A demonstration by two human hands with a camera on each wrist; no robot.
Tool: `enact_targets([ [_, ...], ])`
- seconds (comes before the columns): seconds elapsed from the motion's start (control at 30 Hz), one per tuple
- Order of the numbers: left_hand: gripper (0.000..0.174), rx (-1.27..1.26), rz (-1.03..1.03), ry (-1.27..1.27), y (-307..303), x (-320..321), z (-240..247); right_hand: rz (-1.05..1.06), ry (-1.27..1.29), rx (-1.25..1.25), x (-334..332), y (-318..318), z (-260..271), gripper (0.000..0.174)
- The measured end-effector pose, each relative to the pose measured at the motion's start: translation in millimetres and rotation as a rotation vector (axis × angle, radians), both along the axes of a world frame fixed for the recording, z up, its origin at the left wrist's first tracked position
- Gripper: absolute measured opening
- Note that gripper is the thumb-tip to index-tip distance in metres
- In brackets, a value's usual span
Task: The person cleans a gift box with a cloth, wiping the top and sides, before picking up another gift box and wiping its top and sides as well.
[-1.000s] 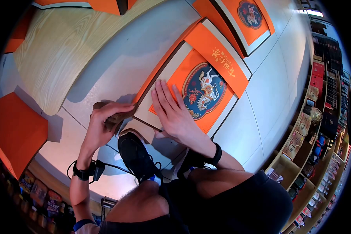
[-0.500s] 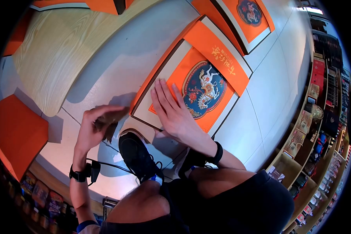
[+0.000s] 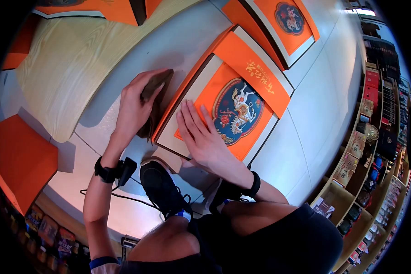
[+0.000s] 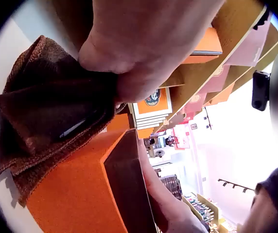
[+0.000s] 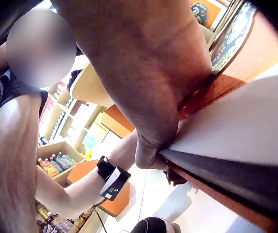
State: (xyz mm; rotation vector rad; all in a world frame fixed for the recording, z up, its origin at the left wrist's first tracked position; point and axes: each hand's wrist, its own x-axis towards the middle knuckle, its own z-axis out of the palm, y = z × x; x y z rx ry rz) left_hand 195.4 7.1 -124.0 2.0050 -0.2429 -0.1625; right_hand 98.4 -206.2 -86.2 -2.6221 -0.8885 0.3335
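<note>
A large orange gift box (image 3: 265, 77) with a white border lies on the floor, a white horse medallion (image 3: 242, 109) on its top. My right hand (image 3: 205, 141) rests on the top near the left edge, its fingers straight and pointing away from me. Beside the box's left side, my left hand (image 3: 137, 102) grips a folded brown cloth (image 3: 162, 93) between thumb and fingers. In the left wrist view the cloth (image 4: 46, 102) hangs in folds against the orange side wall (image 4: 76, 189). The right wrist view shows my right hand (image 5: 144, 82) over the box's pale border (image 5: 236, 121).
A second orange box (image 3: 287, 27) stands just beyond the first. To the left is a pale wooden tabletop (image 3: 73, 59) with another orange box (image 3: 114, 9) at its far end. An orange carton (image 3: 23, 160) stands at the left, and stocked shelves (image 3: 351, 182) line the right.
My left hand, with the brown cloth, has drawn back from the box's near left corner, then moved farther forward along its left side. My right hand has stayed on the top.
</note>
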Motion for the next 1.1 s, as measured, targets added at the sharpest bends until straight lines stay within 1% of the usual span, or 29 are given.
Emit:
enact_targets([
  [0.13, 0.036, 0.017, 0.026, -0.049, -14, 23, -14, -0.002, 0.010, 0.001, 1, 0, 0, 0.124],
  [0.2, 0.036, -0.014, 0.026, 0.016, -24, 32, -14, 0.007, 0.012, -0.013, 1, -1, 2, 0.125],
  [0.23, 0.036, -0.015, 0.029, 0.014, -27, 37, -17, 0.010, 0.011, -0.014, 0, -1, 0, 0.125],
  [0.3, 0.034, 0.010, -0.030, 0.002, -32, 44, -28, -0.012, -0.006, -0.017, -1, 0, -5, 0.125],
  [0.43, 0.034, 0.007, -0.031, 0.025, -40, 51, -44, -0.001, 0.030, -0.006, 1, -1, 1, 0.122],
  [0.5, 0.035, -0.053, -0.102, 0.081, -42, 50, -48, 0.006, 0.016, -0.018, 1, 0, 1, 0.112],
  [0.53, 0.035, -0.053, -0.102, 0.083, -43, 50, -48, 0.006, 0.018, -0.017, 1, 0, 0, 0.112],
  [0.6, 0.035, -0.179, -0.199, 0.156, -46, 49, -48, 0.007, -0.014, -0.043, 0, 0, -2, 0.101],
  [0.63, 0.035, -0.179, -0.198, 0.157, -45, 49, -48, 0.008, -0.013, -0.042, 0, 0, -2, 0.101],
  [0.7, 0.036, -0.275, -0.262, 0.283, -42, 51, -47, 0.002, -0.012, -0.041, -1, 1, -2, 0.097],
  [0.73, 0.036, -0.274, -0.260, 0.284, -41, 51, -49, 0.003, -0.011, -0.040, 0, 1, -2, 0.097],
  [0.8, 0.044, -0.269, -0.233, 0.363, -40, 49, -55, 0.003, -0.006, -0.036, 1, 1, 0, 0.097],
  [0.83, 0.044, -0.269, -0.232, 0.363, -39, 49, -56, 0.005, -0.006, -0.036, 1, 1, -1, 0.097],
  [0.9, 0.043, -0.387, -0.225, 0.492, -38, 49, -54, 0.009, -0.032, -0.059, 0, 0, -3, 0.098],
  [0.93, 0.043, -0.389, -0.225, 0.490, -37, 50, -51, 0.010, -0.034, -0.062, 0, 1, -3, 0.098],
  [1.0, 0.042, -0.449, -0.247, 0.595, -36, 51, -39, 0.001, -0.026, -0.037, 0, 1, -2, 0.098],
  [1.1, 0.041, -0.429, -0.230, 0.557, -36, 49, -35, 0.002, 0.000, -0.035, 1, 1, 0, 0.097],
])
